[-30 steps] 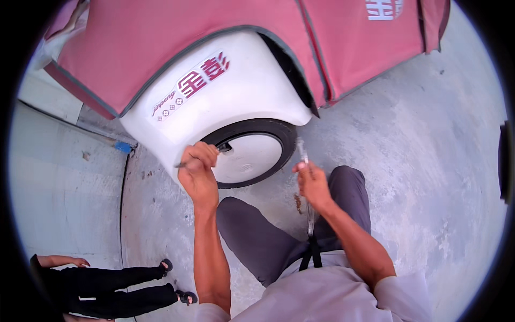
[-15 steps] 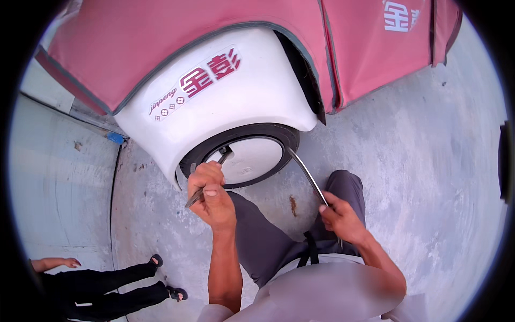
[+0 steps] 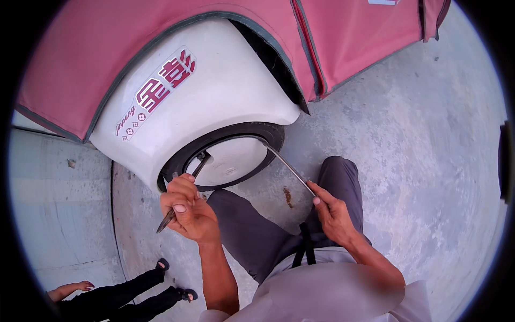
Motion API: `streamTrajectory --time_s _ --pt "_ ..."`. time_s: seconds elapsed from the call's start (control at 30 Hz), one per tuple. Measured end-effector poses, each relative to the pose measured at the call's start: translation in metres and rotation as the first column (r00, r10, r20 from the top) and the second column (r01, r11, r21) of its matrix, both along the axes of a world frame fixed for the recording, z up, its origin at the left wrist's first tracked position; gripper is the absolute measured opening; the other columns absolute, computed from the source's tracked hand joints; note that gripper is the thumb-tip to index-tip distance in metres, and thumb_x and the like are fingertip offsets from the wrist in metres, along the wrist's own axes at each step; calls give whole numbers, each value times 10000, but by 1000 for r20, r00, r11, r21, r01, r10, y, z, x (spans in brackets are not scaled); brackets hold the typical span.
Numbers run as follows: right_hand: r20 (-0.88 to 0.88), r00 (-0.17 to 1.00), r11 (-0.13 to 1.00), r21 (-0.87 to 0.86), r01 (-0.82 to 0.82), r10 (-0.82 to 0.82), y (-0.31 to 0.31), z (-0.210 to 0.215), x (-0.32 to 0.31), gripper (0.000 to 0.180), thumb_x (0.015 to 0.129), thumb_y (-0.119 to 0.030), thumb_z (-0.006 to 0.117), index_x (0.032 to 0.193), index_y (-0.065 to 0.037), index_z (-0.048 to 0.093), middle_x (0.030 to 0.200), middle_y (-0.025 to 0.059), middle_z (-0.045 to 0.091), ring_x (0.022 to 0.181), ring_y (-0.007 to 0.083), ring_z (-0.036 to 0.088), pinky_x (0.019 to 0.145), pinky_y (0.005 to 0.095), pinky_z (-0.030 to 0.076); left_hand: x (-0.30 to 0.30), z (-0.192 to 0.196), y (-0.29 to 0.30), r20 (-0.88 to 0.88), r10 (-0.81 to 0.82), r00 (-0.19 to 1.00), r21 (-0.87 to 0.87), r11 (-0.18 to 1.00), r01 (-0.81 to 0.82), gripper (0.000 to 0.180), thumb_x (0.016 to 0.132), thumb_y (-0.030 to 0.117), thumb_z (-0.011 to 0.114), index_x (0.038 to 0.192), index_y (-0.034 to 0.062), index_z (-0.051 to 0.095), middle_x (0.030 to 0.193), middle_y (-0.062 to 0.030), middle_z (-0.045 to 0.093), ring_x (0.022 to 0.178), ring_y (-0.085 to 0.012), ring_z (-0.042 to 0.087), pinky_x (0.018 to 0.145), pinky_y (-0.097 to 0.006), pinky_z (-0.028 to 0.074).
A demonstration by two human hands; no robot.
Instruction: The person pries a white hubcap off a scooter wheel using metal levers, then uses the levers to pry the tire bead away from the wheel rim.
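Note:
My left hand (image 3: 190, 212) is closed around a metal tire lever (image 3: 200, 166). That lever's upper tip meets the wheel near a small opening in the pale wheel disc (image 3: 236, 160), and its flat lower end sticks out below my fist. In my right hand (image 3: 333, 217) is a second, longer tire lever (image 3: 289, 169), gripped with thumb and fingers. Its far tip lies at the upper right edge of the disc, by the black tire (image 3: 276, 135); whether it sits under the tire's edge I cannot tell. The wheel stays upright under a white fender (image 3: 209, 96).
A pink fabric cover (image 3: 161, 21) hangs over the vehicle above the fender. My knees, in grey trousers (image 3: 343, 188), are bent before the wheel. At lower left, another person's black-clad legs (image 3: 150, 279) and hand (image 3: 85, 285) show. A pale wall (image 3: 59, 198) stands left.
The view has shifted, with the wheel now farther left. My left fist has drawn back slightly from the wheel, showing more of its lever. The right lever's lower end no longer shows beneath my hand.

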State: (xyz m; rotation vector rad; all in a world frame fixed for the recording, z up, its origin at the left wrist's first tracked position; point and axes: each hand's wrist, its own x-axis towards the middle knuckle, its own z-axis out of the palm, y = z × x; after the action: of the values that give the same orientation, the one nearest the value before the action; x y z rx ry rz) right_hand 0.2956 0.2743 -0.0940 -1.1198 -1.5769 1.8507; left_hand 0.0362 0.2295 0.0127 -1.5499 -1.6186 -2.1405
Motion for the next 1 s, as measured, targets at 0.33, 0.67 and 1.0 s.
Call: streamTrajectory --time_s 0.33,0.67,1.0 --pt "-15 998 975 -218 54 -59 -13 -3 -2 384 1105 -160 501 1460 -27 561 778 -24 515 707 52 419 635 207 392 -2 1 2 5 13 1000 -24 1000 -13 338 1034 258 453 752 147 302 674 -5 294 665 -149 318 814 -390 387" --pt "-70 990 963 -247 104 -125 -17 -11 -7 393 1099 -136 509 1482 -61 554 714 -66 412 632 23 350 555 211 314 -5 -2 1 18 -12 1000 -14 1000 13 325 1016 281 449 753 149 314 667 -7 299 662 -152 310 813 -392 369" --pt "-95 971 943 -273 189 -221 -44 -8 -36 408 1097 -130 517 1496 -47 532 788 -50 465 658 22 342 569 201 329 -2 -6 2 3 10 1000 10 1000 -10 306 1018 290 462 778 147 338 662 -2 328 638 -139 321 793 -387 370"
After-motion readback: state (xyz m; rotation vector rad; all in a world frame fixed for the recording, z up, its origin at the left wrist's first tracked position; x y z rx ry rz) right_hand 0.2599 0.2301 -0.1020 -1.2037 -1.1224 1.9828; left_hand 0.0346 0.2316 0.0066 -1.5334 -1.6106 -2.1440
